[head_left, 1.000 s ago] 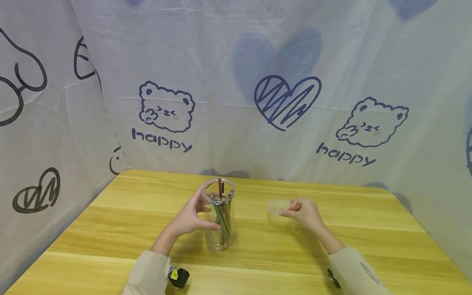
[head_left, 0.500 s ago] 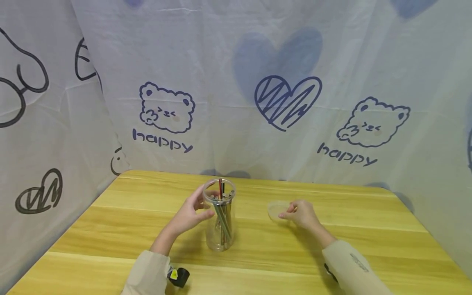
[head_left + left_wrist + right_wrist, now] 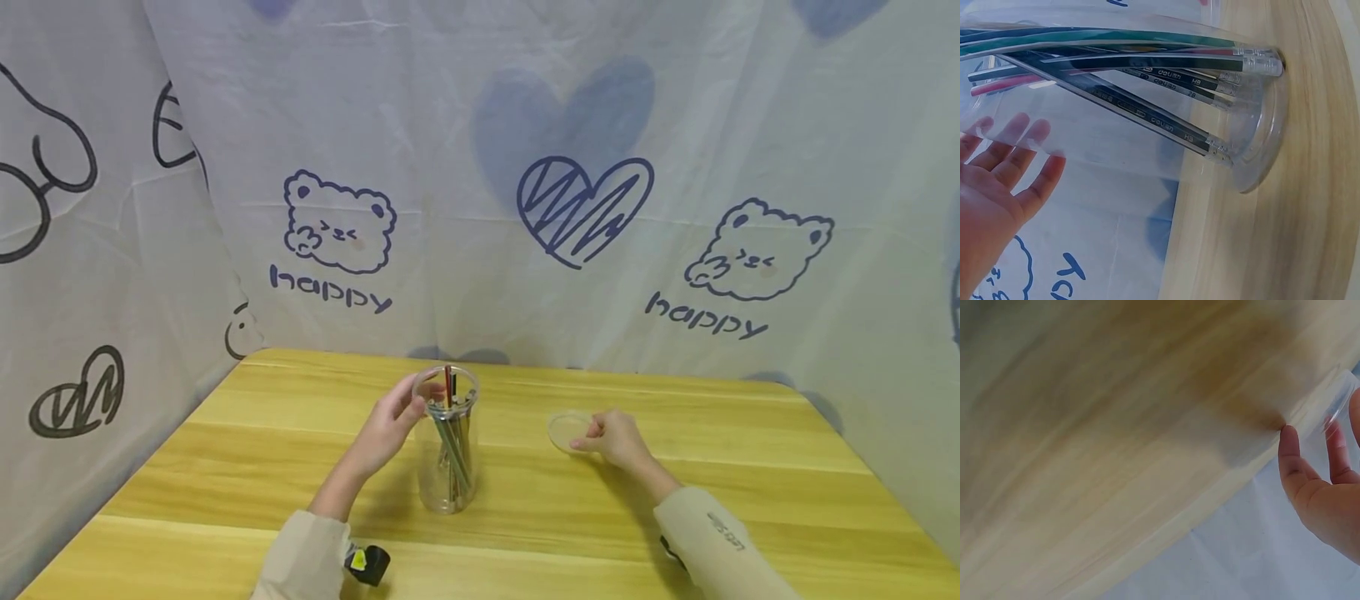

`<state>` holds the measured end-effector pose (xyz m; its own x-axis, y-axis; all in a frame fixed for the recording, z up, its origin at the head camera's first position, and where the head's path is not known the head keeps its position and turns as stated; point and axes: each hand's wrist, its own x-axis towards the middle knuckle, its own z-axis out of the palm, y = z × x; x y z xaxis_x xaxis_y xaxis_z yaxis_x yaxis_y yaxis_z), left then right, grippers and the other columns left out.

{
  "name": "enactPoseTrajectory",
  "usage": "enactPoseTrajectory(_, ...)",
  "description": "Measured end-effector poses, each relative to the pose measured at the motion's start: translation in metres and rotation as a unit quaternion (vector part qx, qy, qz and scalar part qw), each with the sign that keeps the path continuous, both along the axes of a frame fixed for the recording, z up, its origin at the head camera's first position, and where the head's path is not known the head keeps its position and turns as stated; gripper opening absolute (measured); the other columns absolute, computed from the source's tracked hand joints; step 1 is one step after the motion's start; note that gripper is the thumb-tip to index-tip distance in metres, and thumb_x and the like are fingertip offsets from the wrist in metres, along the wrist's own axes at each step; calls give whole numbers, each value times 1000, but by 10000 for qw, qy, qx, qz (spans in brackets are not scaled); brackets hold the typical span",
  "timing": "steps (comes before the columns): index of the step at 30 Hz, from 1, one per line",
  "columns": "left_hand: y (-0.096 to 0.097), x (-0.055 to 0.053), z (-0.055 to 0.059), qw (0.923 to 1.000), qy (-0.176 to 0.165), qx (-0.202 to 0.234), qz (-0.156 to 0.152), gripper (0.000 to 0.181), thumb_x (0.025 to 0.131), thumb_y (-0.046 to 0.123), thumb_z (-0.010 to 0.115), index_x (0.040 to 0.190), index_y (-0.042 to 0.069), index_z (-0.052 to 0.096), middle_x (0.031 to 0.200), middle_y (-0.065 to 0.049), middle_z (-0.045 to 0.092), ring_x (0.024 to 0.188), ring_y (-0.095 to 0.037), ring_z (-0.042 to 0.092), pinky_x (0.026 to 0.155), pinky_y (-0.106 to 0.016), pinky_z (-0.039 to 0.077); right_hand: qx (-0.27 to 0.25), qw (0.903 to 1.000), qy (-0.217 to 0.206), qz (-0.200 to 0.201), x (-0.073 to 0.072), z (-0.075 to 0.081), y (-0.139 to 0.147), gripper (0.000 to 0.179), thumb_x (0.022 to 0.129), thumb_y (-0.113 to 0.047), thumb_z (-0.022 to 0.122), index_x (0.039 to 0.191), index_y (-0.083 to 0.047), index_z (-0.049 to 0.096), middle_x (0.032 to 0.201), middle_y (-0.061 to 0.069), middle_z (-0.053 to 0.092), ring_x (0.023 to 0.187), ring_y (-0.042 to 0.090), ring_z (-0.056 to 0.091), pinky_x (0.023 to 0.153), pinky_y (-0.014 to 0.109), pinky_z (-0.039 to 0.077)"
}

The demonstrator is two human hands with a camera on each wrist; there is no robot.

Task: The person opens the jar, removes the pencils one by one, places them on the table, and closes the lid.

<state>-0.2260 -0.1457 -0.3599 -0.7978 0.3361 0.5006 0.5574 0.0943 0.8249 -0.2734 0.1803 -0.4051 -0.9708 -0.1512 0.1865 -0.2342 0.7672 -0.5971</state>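
A tall clear plastic jar (image 3: 431, 467) stands upright on the table with several pencils (image 3: 455, 454) leaning inside it. In the left wrist view, dark, green and red pencils (image 3: 1147, 115) show through its wall. My left hand (image 3: 386, 429) is at the jar's left side near the rim. Its fingers (image 3: 1041, 178) are loosely spread and touch the wall rather than wrap round it. To the right, a round clear lid (image 3: 566, 433) lies low over the table. My right hand (image 3: 618, 437) pinches the lid's right edge between thumb and fingers (image 3: 1289, 447).
The wooden table (image 3: 262, 467) reaches back to a white cloth (image 3: 450, 250) printed with bears and hearts. More cloth (image 3: 75, 317) hangs along the left side. A black wrist device (image 3: 367, 565) sits at the left sleeve.
My left thumb has come off the jar's front and moved up toward its rim, loosening the hold. The right hand has lowered the lid flat toward the table.
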Motion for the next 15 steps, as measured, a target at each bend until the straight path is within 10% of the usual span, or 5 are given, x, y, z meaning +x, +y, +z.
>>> enactPoseTrajectory(15, 3, 3, 6, 9978, 331, 455, -339, 42, 93, 8, 42, 132, -5, 32, 128, -26, 40, 111, -46, 39, 88, -32, 41, 280, 9995, -81, 130, -4, -8, 2, 27, 68, -14, 77, 59, -6, 53, 53, -4, 44, 49, 9, 36, 46, 23, 32)
